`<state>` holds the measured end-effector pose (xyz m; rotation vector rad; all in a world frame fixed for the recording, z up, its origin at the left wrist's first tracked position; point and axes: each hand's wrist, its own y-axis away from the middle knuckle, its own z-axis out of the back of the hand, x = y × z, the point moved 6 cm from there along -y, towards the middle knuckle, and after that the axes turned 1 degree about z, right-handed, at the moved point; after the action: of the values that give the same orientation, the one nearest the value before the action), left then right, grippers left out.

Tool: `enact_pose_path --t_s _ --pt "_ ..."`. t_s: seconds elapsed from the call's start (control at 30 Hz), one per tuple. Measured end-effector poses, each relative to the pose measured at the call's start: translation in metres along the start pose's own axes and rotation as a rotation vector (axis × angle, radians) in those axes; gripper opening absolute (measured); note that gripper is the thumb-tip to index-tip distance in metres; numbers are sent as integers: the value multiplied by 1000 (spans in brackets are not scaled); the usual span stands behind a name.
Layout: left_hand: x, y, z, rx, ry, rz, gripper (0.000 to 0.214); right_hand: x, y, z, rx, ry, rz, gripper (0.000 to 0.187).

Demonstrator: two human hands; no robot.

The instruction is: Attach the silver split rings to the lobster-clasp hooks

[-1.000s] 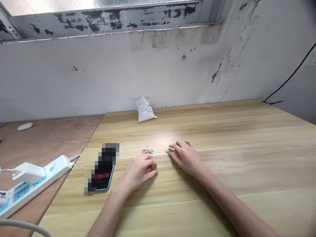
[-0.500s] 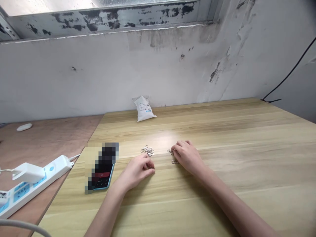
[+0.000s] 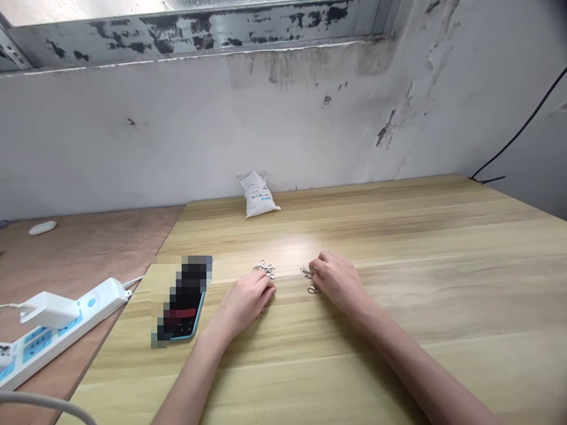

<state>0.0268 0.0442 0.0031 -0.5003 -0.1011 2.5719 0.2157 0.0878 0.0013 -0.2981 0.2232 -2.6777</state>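
The left hand (image 3: 247,301) rests palm down on the table (image 3: 398,248). Its fingers are curled in together over a few clasps (image 3: 264,309) that peek out at the near side of the knuckles. Whether it pinches any of them cannot be told. Just past its fingertips, near but apart, lies a small heap (image 3: 264,270) of the same metal bits (tangled, so no one direction can be read).

The right hand (image 3: 339,282) lies opposite, also palm down, fingers bent and drawn close. Their tips meet a cluster (image 3: 306,273) at the hand's left edge; a pinch cannot be made out. A lone clasp (image 3: 313,290) lies just nearer than that cluster, right beside the thumb side. Its long axis runs roughly left to right across the table, and which end bears the hook is too small to tell.

The heap sits between the two hands and slightly farther off.

A phone (image 3: 183,313) lies left of the left hand, well apart. A white bag (image 3: 259,196) stands far back by the wall. A power strip (image 3: 66,324) lies on the brown table (image 3: 101,248) alongside.
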Motion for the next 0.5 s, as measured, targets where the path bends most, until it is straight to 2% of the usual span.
enact_pose_path --t_s 0.23,0.3,0.5 --pt "3 4 20 -24 241 104 17 0 1 1 4 8 11 21" --pt "5 5 22 -30 245 126 15 1 1 1 8 10 19 22" --pt "3 1 6 56 160 169 12 3 1 2 30 48 32 24"
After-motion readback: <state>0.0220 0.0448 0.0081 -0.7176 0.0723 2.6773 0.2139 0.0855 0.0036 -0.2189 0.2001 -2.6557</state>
